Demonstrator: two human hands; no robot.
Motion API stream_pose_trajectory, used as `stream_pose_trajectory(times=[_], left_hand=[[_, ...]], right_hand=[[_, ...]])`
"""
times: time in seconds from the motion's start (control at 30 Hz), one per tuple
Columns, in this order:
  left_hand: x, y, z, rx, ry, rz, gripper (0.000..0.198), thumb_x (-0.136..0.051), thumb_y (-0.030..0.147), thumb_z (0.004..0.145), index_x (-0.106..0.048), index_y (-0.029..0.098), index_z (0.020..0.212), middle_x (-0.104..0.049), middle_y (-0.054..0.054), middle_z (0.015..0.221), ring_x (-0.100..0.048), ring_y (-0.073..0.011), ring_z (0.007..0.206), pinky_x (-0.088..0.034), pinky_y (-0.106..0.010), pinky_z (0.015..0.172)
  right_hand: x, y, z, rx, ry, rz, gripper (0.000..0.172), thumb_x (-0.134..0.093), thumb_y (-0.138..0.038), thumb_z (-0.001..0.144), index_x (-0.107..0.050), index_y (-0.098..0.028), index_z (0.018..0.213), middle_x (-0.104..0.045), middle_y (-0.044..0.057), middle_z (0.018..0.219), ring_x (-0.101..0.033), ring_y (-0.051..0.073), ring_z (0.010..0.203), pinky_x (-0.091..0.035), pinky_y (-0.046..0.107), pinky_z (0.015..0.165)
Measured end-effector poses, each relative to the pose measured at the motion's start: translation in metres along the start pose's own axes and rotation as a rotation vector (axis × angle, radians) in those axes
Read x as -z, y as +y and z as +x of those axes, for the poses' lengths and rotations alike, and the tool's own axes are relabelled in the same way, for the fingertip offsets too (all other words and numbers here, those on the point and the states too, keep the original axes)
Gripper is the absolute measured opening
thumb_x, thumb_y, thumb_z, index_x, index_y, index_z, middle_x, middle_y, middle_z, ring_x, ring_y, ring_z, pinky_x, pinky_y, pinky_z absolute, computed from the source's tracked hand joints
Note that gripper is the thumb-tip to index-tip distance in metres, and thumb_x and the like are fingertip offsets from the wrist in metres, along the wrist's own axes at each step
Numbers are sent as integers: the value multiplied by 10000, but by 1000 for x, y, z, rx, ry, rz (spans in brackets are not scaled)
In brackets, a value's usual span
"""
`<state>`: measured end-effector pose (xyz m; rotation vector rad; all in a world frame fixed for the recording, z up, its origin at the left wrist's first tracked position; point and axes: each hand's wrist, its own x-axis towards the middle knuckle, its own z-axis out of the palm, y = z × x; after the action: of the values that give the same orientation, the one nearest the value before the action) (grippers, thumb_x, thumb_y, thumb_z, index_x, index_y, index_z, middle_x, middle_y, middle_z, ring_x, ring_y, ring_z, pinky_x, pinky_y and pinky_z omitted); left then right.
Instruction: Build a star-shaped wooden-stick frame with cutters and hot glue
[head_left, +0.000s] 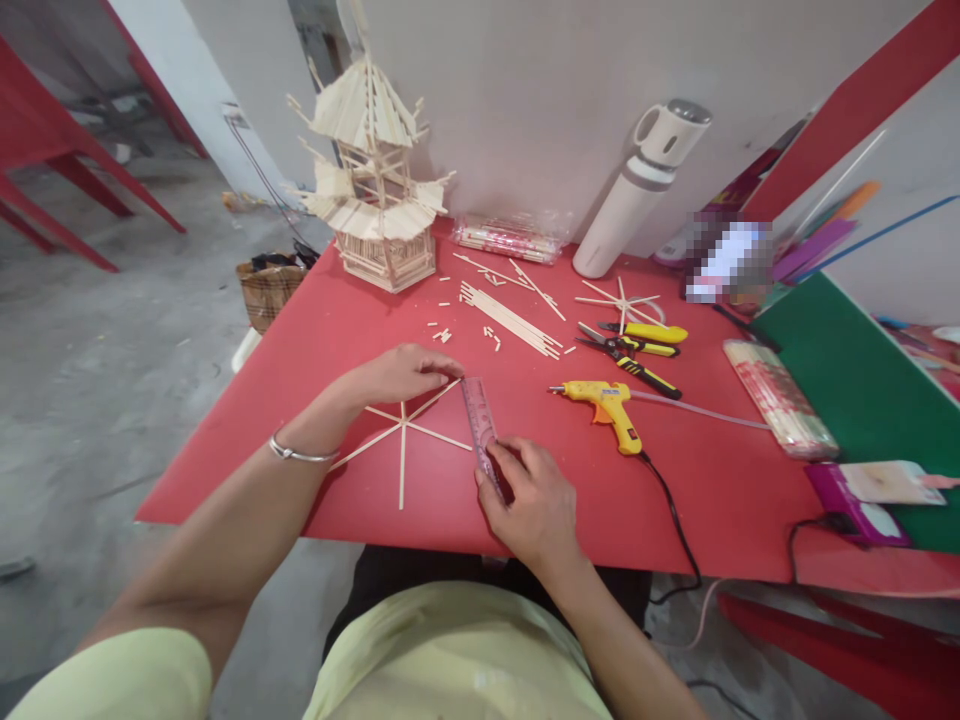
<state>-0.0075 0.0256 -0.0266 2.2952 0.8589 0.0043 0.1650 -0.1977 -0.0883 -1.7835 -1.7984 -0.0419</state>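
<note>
A six-armed star of thin wooden sticks (pixel 403 470) lies flat on the red table (pixel 247 450). Over its far side reaches my left hand (pixel 401 375), thumb and fingers drawn together at the tip of the upper right arm. Right beside that tip is the far end of a clear ruler (pixel 476 405). My right hand (pixel 532 500) grips the ruler's near end between thumb and fingers, holding it along the star's right side. A yellow glue gun (pixel 604 405) lies to the right of my right hand, its glue stick trailing from the back.
Behind are loose sticks (pixel 510 320) with short cut pieces, a stick pagoda (pixel 382 200), and a white flask (pixel 622 210). Cutting pliers (pixel 637 365), a yellow-handled tool (pixel 652 332), a second stick star (pixel 621 300) and a stick pack (pixel 780 400) lie right. The glue gun's cord crosses the front edge.
</note>
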Motion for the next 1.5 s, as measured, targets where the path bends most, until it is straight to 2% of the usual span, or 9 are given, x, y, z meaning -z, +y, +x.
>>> stream_pose_trajectory(times=[0.67,1.5], left_hand=[[0,0,0,26,-12,-4,455,-448,240,917,-720,255,1281,-734,31,1306,-668,-168,1212,-457,-259,1102],[0,-2,-1,-12,5,-4,436,-468,269,911,-729,257,1260,-745,30,1283,-680,-171,1185,-477,-261,1079]], right_hand=[[1,-1,0,1,3,-1,300,-616,-341,945,-725,-191,1181,-714,88,1146,-648,228,1017,-528,328,839],[2,-1,-1,-5,-5,-4,304,-610,-355,951,-721,-202,1189,-712,90,1162,-650,232,1038,-534,336,840]])
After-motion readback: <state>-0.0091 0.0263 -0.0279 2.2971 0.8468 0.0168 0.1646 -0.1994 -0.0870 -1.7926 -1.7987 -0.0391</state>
